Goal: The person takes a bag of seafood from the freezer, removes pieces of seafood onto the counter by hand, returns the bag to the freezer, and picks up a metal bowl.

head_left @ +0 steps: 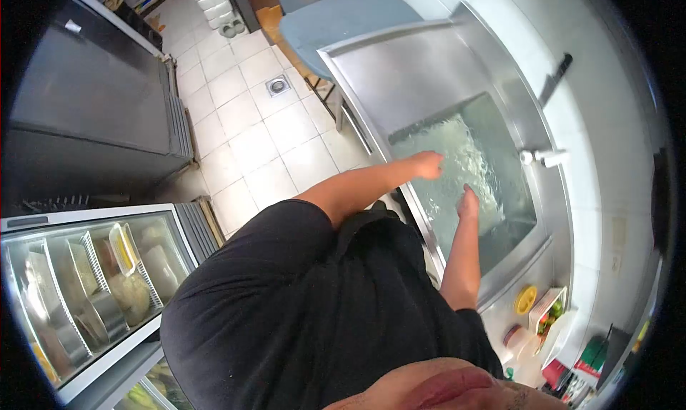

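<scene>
My left hand (pixel 429 165) is over the near part of a water-filled steel sink (pixel 511 249), its fingers curled; whether it grips anything I cannot make out. Lower in the view, my right hand (pixel 468 201) is over the water with a finger stretched out and apart, and nothing visible in it. Pale, whitish strands or pieces (pixel 464 152) lie in the churned water beyond both hands. They are too blurred to name. Neither hand visibly touches them.
A white-handled tap (pixel 547 157) is on the sink's wall side. Above it a knife (pixel 557 77) is against the wall. Beside the sink lie a yellow lid (pixel 525 299) and a vegetable basket (pixel 549 311). A blue-grey table (pixel 343 24) and a glass-topped fridge (pixel 93 288) stand around.
</scene>
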A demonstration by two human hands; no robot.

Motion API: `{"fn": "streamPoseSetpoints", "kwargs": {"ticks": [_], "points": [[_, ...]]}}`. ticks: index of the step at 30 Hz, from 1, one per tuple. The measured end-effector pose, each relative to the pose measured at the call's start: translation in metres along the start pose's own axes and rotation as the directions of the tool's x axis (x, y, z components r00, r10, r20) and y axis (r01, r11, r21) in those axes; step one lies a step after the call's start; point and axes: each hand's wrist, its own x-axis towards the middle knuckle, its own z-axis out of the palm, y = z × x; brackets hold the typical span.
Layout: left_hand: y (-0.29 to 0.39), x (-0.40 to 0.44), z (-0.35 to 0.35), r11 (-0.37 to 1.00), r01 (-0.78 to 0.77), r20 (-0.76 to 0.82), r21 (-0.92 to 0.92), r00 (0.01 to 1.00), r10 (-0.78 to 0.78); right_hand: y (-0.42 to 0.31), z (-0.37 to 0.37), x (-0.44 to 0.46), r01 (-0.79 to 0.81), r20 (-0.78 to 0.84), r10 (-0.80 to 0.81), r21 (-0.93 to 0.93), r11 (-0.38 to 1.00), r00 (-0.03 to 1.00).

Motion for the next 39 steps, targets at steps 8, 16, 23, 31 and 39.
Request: {"fn": "streamPoseSetpoints", "kwargs": {"ticks": [8, 16, 23, 31, 39], "points": [[-0.008, -0.044, -0.115, 0.983, -0.167, -0.089, 0.073, 0.981, 0.173, -0.163, 0.209, -0.174, 0.387, 0.279, -0.35, -0.091, 0.918, 0.894], [-0.117, -0.076, -0.307, 0.872, -0.379, -0.169, 0.31, 0.881, 0.443, -0.284, 0.396, -0.091, 0.552, 0.573, -0.51, 0.116, 0.826, 0.642], [-0.322, -0.212, -0.458, 0.958, 0.246, -0.664, 0.145, 0.742, -0.09, -0.326, 0.644, -0.091, 0.925, 0.82, -0.494, -0.106, 0.365, 0.289], [-0.499, -0.519, -0.341, 0.029, 0.826, -0.532, -0.563, -0.335, -0.778, -0.383, 0.884, -0.197, 0.966, 0.993, -0.101, -0.033, 0.255, 0.06], [-0.569, -0.567, -0.189, -0.139, 0.866, 0.215, -0.481, -0.037, -0.976, -0.365, 1.111, -0.269, 0.965, 0.991, 0.034, 0.121, 0.232, -0.132]]}}
